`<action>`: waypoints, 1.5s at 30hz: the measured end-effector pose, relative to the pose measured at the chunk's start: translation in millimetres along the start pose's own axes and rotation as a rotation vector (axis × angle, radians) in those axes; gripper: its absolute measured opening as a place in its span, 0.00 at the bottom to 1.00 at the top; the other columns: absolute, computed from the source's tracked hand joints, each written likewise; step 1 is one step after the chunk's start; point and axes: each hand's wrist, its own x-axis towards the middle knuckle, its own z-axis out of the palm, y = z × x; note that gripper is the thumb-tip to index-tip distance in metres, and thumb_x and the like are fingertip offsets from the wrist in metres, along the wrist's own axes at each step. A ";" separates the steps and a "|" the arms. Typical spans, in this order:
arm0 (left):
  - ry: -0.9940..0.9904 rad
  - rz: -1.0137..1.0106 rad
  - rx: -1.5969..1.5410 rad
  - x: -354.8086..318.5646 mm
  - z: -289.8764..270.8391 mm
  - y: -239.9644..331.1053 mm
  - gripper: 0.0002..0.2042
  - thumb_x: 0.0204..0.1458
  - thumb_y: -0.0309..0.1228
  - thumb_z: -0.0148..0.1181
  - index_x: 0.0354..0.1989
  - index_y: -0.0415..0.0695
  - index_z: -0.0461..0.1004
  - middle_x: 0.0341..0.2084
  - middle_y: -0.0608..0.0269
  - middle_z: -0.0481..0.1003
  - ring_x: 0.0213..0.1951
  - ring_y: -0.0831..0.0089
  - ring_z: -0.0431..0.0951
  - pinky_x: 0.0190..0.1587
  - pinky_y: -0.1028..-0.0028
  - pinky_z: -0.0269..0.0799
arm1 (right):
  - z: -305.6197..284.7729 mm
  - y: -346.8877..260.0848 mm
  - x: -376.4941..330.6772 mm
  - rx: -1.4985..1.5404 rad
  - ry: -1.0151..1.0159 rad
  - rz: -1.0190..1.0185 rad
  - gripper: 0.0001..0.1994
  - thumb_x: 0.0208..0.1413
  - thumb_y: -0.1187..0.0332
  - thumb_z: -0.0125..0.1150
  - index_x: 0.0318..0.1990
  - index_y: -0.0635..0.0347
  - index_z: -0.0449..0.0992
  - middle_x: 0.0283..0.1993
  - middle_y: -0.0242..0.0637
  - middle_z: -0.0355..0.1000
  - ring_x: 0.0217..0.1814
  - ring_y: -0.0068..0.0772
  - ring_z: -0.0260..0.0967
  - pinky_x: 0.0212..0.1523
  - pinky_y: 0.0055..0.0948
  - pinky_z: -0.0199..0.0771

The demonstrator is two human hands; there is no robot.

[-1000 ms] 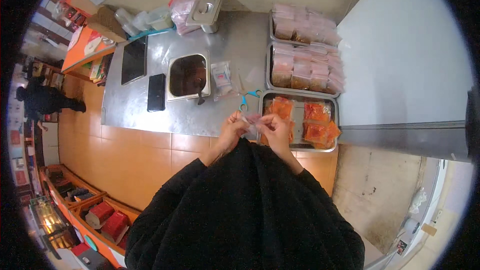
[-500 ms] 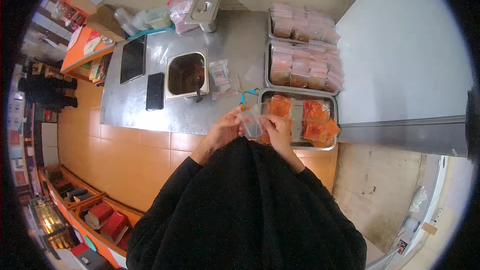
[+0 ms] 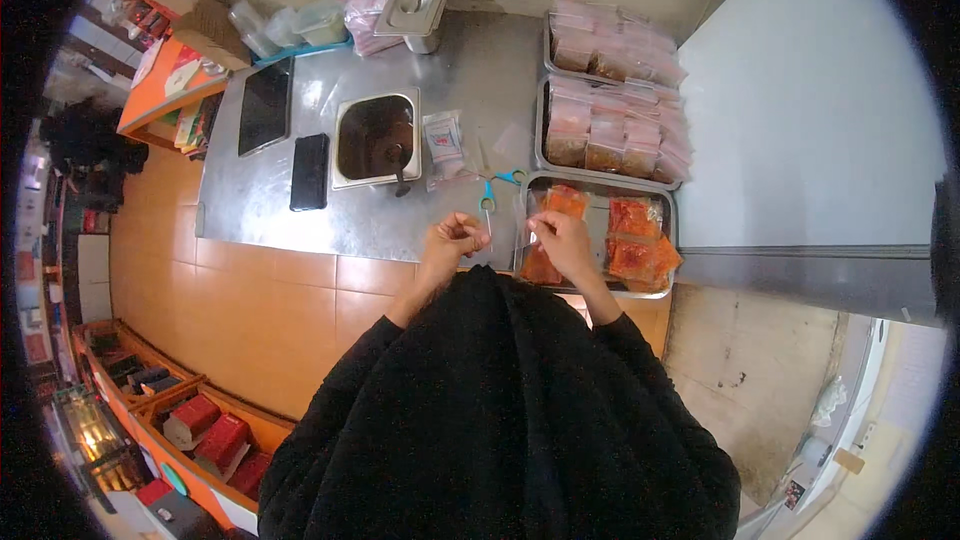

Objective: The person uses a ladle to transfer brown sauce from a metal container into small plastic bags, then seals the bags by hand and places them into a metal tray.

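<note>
Above the counter's front edge, my left hand [image 3: 452,240] is closed in a pinch, with a thin pale sliver at its fingertips that is too small to name. My right hand [image 3: 565,242] is pinched on a clear plastic bag [image 3: 521,222], seen almost edge-on. A gap separates the two hands. Just beyond them lie scissors with blue handles [image 3: 488,204]. Under and beside my right hand stands a metal tray [image 3: 594,212] with flat clear packets of orange-red food [image 3: 634,220].
Two more trays behind hold many packed bags [image 3: 588,132]. Left of the scissors are a small printed packet [image 3: 443,137], a square metal pan [image 3: 341,178] of dark sauce with a ladle, a black phone [image 3: 309,173] and a dark tablet [image 3: 264,110]. A white panel [image 3: 810,130] borders the right side.
My hands have drawn apart. Clear plastic spanned the space between them before; now it shows only as a narrow edge by the right fingers and a sliver at the left.
</note>
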 end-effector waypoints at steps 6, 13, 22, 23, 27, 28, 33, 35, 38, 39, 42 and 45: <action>0.092 0.094 -0.043 -1.4 8.8 -1.1 0.17 0.33 0.15 0.59 0.16 0.47 0.55 0.13 0.69 0.64 0.20 0.81 0.68 0.21 0.82 0.61 | 11.1 -36.6 -14.5 -0.237 0.353 -0.291 0.11 0.36 0.68 0.61 0.29 0.61 0.70 0.25 0.36 0.66 0.25 0.36 0.65 0.30 0.32 0.65; -0.021 0.037 -0.110 6.6 12.6 -2.9 0.20 0.33 0.15 0.59 0.12 0.48 0.51 0.11 0.72 0.60 0.17 0.85 0.61 0.19 0.84 0.57 | 28.8 -31.0 -17.3 0.037 -0.150 -0.021 0.10 0.35 0.69 0.61 0.28 0.62 0.71 0.23 0.38 0.67 0.23 0.32 0.67 0.23 0.26 0.65; -0.126 0.194 0.066 4.3 1.5 -9.6 0.20 0.36 0.16 0.58 0.13 0.47 0.48 0.12 0.77 0.53 0.18 0.86 0.53 0.20 0.85 0.53 | 42.7 -13.6 -12.0 0.062 -0.091 -0.211 0.06 0.42 0.71 0.53 0.26 0.65 0.72 0.24 0.42 0.68 0.23 0.36 0.68 0.23 0.28 0.65; -0.096 0.213 0.052 3.0 4.3 -8.9 0.20 0.36 0.15 0.56 0.13 0.46 0.48 0.12 0.76 0.53 0.18 0.85 0.53 0.20 0.84 0.54 | 44.1 -11.4 -12.1 0.061 -0.088 -0.207 0.06 0.42 0.71 0.53 0.26 0.65 0.72 0.24 0.42 0.68 0.23 0.36 0.68 0.23 0.28 0.65; 0.014 0.409 0.277 -4.1 18.0 -8.0 0.16 0.35 0.14 0.53 0.13 0.43 0.50 0.12 0.70 0.55 0.17 0.81 0.55 0.20 0.81 0.55 | 50.2 -2.2 0.6 -0.117 0.076 -0.164 0.06 0.42 0.71 0.51 0.25 0.66 0.71 0.23 0.43 0.68 0.24 0.37 0.67 0.26 0.28 0.65; 0.073 0.437 0.369 -6.8 20.6 -9.3 0.14 0.34 0.15 0.52 0.14 0.42 0.51 0.11 0.67 0.56 0.17 0.79 0.56 0.20 0.80 0.56 | 52.2 -0.5 3.0 -0.122 0.162 -0.072 0.06 0.42 0.71 0.50 0.25 0.65 0.71 0.23 0.44 0.68 0.25 0.39 0.67 0.26 0.30 0.65; 0.254 0.348 0.421 0.7 3.0 -9.9 0.10 0.35 0.22 0.52 0.14 0.40 0.55 0.12 0.58 0.61 0.17 0.69 0.63 0.21 0.73 0.58 | 52.1 -36.8 7.0 -0.194 0.041 -0.059 0.06 0.37 0.72 0.54 0.27 0.62 0.67 0.22 0.44 0.67 0.26 0.42 0.67 0.25 0.35 0.64; 0.243 0.287 0.807 -3.3 -0.3 2.9 0.08 0.36 0.22 0.53 0.17 0.40 0.58 0.13 0.58 0.62 0.20 0.68 0.64 0.24 0.73 0.61 | 54.7 -35.6 16.1 -0.188 0.026 -0.061 0.06 0.37 0.73 0.54 0.26 0.61 0.67 0.22 0.44 0.67 0.26 0.43 0.67 0.25 0.35 0.64; 0.339 0.308 0.985 -4.2 -12.1 14.0 0.08 0.33 0.27 0.54 0.21 0.42 0.62 0.18 0.54 0.66 0.24 0.55 0.68 0.24 0.65 0.62 | 69.8 -44.4 26.5 -0.217 0.034 -0.047 0.04 0.37 0.73 0.53 0.23 0.60 0.64 0.20 0.44 0.65 0.26 0.45 0.66 0.26 0.39 0.64; 0.352 0.301 0.986 -7.1 -17.7 16.2 0.08 0.33 0.27 0.54 0.21 0.42 0.62 0.18 0.54 0.66 0.24 0.55 0.68 0.24 0.65 0.62 | 76.3 -47.4 27.8 -0.314 0.016 -0.078 0.04 0.37 0.73 0.53 0.22 0.60 0.64 0.20 0.44 0.66 0.27 0.45 0.66 0.26 0.40 0.63; 0.433 0.387 1.005 -11.9 -33.8 25.9 0.09 0.34 0.27 0.53 0.25 0.44 0.62 0.24 0.56 0.66 0.25 0.55 0.69 0.25 0.63 0.63 | 89.1 -51.0 31.0 -0.471 -0.141 -0.143 0.05 0.37 0.71 0.53 0.22 0.61 0.64 0.22 0.44 0.66 0.27 0.47 0.65 0.27 0.42 0.62; 0.317 0.533 1.134 -18.9 -58.5 33.5 0.09 0.35 0.27 0.53 0.26 0.45 0.62 0.28 0.56 0.65 0.24 0.55 0.69 0.25 0.61 0.65 | 102.9 -59.5 33.4 -0.454 -0.344 -0.152 0.06 0.37 0.71 0.54 0.22 0.61 0.64 0.24 0.44 0.66 0.28 0.48 0.65 0.27 0.42 0.62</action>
